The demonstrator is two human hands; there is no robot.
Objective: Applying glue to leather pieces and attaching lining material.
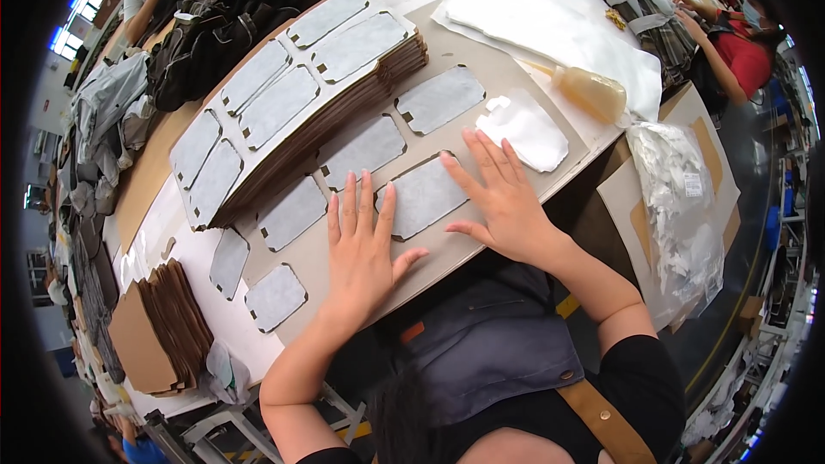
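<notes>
A beige board (pixel 391 279) lies in front of me, bearing several grey rounded panels with dark notched corners. My left hand (pixel 361 245) lies with spread fingers over the board, at the left side of one grey panel (pixel 421 198). On that panel's other side, my right hand (pixel 507 202) is also spread, its index fingertip at the panel's upper right corner and its thumb beside its right edge. Neither hand holds anything. Just past my right fingertips sits a small pile of white cut pieces (pixel 528 131). Farther left rises a thick stack of similar boards (pixel 296 60).
Brown cut boards (pixel 163 326) stand at the left. A bottle of amber liquid (pixel 590 94) lies by white sheets (pixel 550 30) at the far right. A clear plastic bag (pixel 683 215) rests beyond my right arm. Dark bags (pixel 210 43) and other people are farther off.
</notes>
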